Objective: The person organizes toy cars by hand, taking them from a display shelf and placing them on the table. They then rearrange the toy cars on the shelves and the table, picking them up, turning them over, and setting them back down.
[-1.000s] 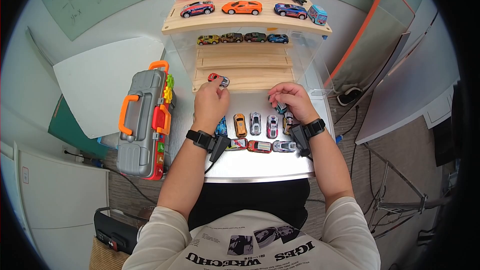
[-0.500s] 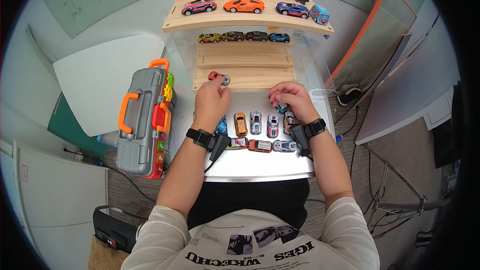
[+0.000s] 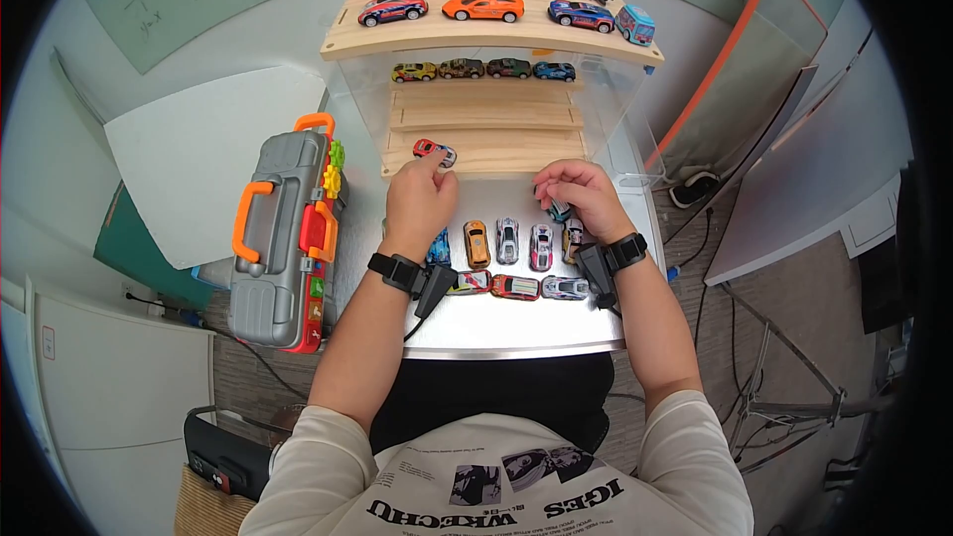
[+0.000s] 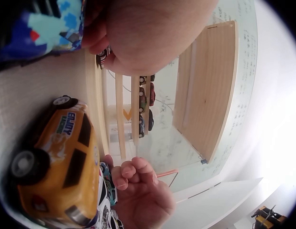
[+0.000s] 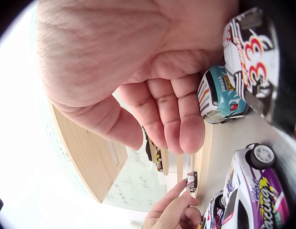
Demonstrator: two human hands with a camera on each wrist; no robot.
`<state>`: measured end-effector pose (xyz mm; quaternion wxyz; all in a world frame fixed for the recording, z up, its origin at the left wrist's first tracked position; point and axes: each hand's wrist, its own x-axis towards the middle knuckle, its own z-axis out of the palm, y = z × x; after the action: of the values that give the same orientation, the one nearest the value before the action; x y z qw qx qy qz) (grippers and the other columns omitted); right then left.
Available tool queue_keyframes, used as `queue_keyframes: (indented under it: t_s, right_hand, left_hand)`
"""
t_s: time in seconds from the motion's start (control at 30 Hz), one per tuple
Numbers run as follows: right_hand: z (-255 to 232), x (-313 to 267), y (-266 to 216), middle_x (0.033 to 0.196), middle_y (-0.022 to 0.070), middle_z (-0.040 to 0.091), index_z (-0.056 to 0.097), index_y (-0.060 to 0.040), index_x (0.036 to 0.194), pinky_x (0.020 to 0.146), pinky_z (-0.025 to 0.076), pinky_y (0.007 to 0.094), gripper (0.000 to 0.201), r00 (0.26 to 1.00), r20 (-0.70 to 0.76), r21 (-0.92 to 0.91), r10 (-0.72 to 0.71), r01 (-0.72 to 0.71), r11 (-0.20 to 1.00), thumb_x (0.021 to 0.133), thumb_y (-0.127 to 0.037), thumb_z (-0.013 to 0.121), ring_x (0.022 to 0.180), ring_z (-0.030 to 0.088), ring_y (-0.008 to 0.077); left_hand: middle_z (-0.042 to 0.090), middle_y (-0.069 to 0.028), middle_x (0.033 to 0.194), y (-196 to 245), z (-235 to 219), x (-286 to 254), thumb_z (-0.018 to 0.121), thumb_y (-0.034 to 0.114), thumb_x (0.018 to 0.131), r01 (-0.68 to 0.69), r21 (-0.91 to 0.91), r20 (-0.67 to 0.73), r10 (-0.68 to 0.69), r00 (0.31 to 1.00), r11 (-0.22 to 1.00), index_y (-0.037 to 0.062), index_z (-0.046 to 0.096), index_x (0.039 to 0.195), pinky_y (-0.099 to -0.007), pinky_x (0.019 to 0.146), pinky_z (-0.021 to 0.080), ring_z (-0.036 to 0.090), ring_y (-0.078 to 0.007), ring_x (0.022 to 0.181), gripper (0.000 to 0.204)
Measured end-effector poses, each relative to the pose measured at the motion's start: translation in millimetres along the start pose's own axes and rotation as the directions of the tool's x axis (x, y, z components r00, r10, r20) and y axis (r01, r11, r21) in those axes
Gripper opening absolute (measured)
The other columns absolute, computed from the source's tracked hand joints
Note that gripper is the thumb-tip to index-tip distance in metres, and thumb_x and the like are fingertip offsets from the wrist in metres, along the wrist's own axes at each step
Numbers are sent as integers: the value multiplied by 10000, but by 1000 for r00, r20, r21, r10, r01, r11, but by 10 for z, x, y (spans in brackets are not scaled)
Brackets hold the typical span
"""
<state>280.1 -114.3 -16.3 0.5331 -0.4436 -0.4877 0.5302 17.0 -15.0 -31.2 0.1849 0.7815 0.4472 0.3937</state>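
Note:
My left hand (image 3: 421,201) reaches to the lowest wooden step and pinches a red and grey toy car (image 3: 433,150) at its left end. In the right wrist view the fingertips of that hand (image 5: 171,210) are at the car (image 5: 191,181). Loosely curled, my right hand (image 3: 581,197) hovers at the right with nothing between thumb and fingers. Beside its fingers stands a teal and white toy car (image 5: 222,95), partly hidden by the hand in the head view. A white car marked 33 (image 5: 255,62) is close under the palm.
Several toy cars stand in two rows on the metal table, among them an orange one (image 3: 476,244). Four-wheeled toys also line the upper step (image 3: 462,69) and the case top (image 3: 496,37), with dolls behind. A grey toolbox (image 3: 283,228) stands left.

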Motion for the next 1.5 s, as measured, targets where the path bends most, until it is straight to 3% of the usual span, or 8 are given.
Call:
queue_keyframes:
  t_s: [0.83, 0.97, 1.03, 1.07, 1.13, 1.2, 1.33, 1.5]
  right_hand:
    - [-19, -7, 23, 925, 91, 736, 727, 27, 1066, 795, 556, 278, 176, 995, -73, 101, -67, 74, 992, 902, -19, 684, 842, 692, 156]
    - [31, -36, -50, 941, 75, 740, 727, 20, 1083, 803, 561, 301, 192, 990, -115, -14, -83, 82, 997, 901, -36, 707, 854, 694, 149]
    - [46, -28, -158, 915, 79, 735, 726, 23, 1076, 804, 562, 307, 228, 960, -77, -495, -268, 196, 846, 872, -73, 756, 860, 701, 163]
    - [65, -31, -211, 915, 79, 735, 726, 23, 1076, 804, 562, 307, 228, 960, -73, -498, -270, 200, 844, 872, -73, 756, 860, 701, 163]
    - [125, -57, -332, 936, 123, 735, 708, 42, 1095, 762, 563, 334, 339, 963, -39, -781, -266, 136, 609, 829, -143, 808, 837, 705, 199]
    - [242, -74, -458, 925, 154, 731, 714, 39, 1068, 758, 568, 361, 364, 978, -51, -886, -201, 49, 461, 808, -191, 825, 841, 712, 245]
    - [475, -70, -532, 898, 219, 722, 731, 15, 967, 781, 570, 443, 406, 985, -170, -984, 28, -171, 45, 767, -318, 851, 871, 714, 371]
    - [438, 57, -494, 939, 202, 725, 727, -11, 937, 789, 580, 475, 323, 992, -127, -991, 6, -127, -49, 788, -284, 814, 900, 712, 406]
  left_hand:
    - [706, -163, 793, 16, -13, 4, 671, 166, 872, 26, 5, 2, -26, 1000, 1000, -3, 723, 1220, -387, 683, 550, 682, -284, 690, 391]
    - [707, -166, 812, -3, 4, -14, 677, 167, 869, 25, -13, -4, -25, 1000, 1000, 1, 731, 1206, -390, 693, 552, 685, -285, 706, 379]
    - [707, -168, 823, -15, 7, -2, 679, 165, 868, 18, -15, -18, -18, 1000, 1000, 4, 736, 1199, -391, 696, 553, 686, -286, 713, 372]
    - [709, -170, 835, -21, 12, -1, 682, 162, 867, 14, -24, -24, -15, 1000, 1000, 7, 739, 1192, -391, 700, 554, 688, -287, 719, 365]
    - [711, -172, 846, -3, 1, -1, 685, 160, 866, 12, -34, -34, -13, 999, 999, 10, 743, 1185, -391, 703, 555, 690, -289, 725, 358]
    - [721, -217, 915, 49, -31, 4, 666, 138, 858, 57, -49, 5, -57, 998, 997, 5, 747, 1154, -444, 788, 568, 704, -365, 833, 334]
    - [716, -180, 865, -10, 18, -3, 691, 154, 867, 25, -55, -49, -27, 998, 998, 8, 746, 1165, -401, 727, 560, 698, -306, 757, 337]
    - [724, -200, 896, 44, -11, -4, 689, 145, 868, 50, -39, -23, -51, 998, 998, 6, 743, 1163, -426, 778, 566, 709, -348, 820, 331]
